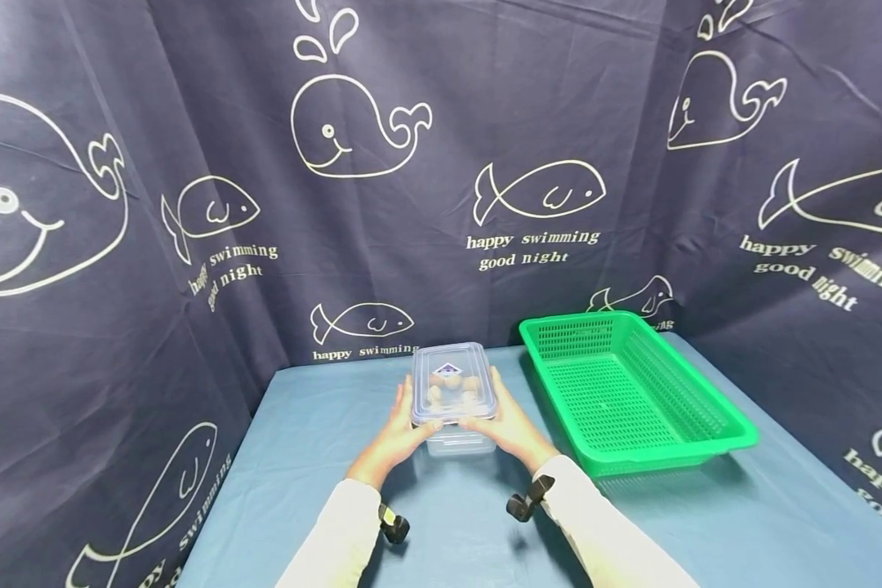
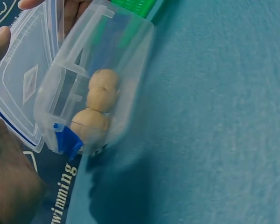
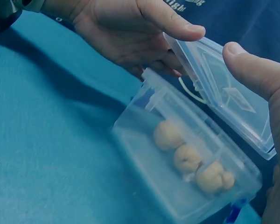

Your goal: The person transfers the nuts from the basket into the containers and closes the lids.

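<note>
Both hands hold a clear plastic lid with a blue-edged rim [image 1: 478,359] by its two sides. My left hand [image 1: 399,427] grips the left side and my right hand [image 1: 512,423] the right, thumbs along the near edge. Under the lid stands a clear plastic box [image 1: 461,445]; in the right wrist view the lid is tilted up, apart from the box at the near side. Inside the box lie several round tan balls [image 3: 186,157], partly blurred through the plastic. A blue latch [image 2: 67,140] hangs at one end of the box.
To the right stands a green perforated basket [image 1: 706,392] on the blue-covered table [image 1: 301,441]. A dark curtain [image 1: 441,269] with white whale and fish drawings closes off the back and sides. Black camera mounts [image 1: 531,498] sit on both wrists.
</note>
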Motion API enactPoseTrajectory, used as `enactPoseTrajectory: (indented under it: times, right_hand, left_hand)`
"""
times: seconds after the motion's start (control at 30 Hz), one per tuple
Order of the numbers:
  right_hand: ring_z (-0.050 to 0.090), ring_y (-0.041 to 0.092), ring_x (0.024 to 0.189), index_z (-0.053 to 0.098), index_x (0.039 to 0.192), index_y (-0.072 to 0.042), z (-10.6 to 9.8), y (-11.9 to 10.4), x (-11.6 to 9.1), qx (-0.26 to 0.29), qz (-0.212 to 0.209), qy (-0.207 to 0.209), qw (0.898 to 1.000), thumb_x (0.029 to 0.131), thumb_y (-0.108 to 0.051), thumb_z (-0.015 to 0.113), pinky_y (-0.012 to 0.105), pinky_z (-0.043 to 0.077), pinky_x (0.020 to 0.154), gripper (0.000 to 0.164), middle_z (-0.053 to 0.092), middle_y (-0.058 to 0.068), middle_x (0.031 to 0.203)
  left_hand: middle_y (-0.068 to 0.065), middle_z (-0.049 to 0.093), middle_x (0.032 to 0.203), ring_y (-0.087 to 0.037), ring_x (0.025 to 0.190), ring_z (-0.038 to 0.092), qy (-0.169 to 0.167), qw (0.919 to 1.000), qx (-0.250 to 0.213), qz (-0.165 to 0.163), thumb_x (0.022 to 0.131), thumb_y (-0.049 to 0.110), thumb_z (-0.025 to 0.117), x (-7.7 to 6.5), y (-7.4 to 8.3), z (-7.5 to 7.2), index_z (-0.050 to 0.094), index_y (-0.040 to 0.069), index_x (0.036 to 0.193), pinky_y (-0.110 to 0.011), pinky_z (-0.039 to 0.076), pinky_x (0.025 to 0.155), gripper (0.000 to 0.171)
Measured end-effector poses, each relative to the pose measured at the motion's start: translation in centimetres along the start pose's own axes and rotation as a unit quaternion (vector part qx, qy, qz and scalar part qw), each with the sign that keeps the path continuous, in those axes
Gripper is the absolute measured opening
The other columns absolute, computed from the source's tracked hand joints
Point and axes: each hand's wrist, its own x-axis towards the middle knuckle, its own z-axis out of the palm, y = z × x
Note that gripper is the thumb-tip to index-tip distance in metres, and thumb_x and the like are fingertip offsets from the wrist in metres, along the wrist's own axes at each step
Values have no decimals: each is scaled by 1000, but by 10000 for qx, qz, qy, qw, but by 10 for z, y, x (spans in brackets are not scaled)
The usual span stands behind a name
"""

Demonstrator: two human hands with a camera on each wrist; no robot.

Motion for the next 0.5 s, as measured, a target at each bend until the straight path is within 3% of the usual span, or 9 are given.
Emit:
enactPoseTrajectory:
  times: [0.2,0.5]
  right_hand:
    - [18,39,152,3,162,-2,3,43,0,-166,262,235,9992,81,-14,85,56,13,121,116,15,25,165]
    - [17,39,152,2,161,-1,5,59,-6,-124,264,263,9992,80,-20,86,54,12,122,119,12,25,166]
  left_hand:
    - [-29,-7,165,-54,149,-3,-164,9995,245,-105,88,40,73,2,-11,7,-2,10,163,-70,5,116,110]
    - [-28,-8,166,-53,150,-5,-417,9977,531,-58,90,46,72,4,-19,10,-4,7,162,-67,2,118,112]
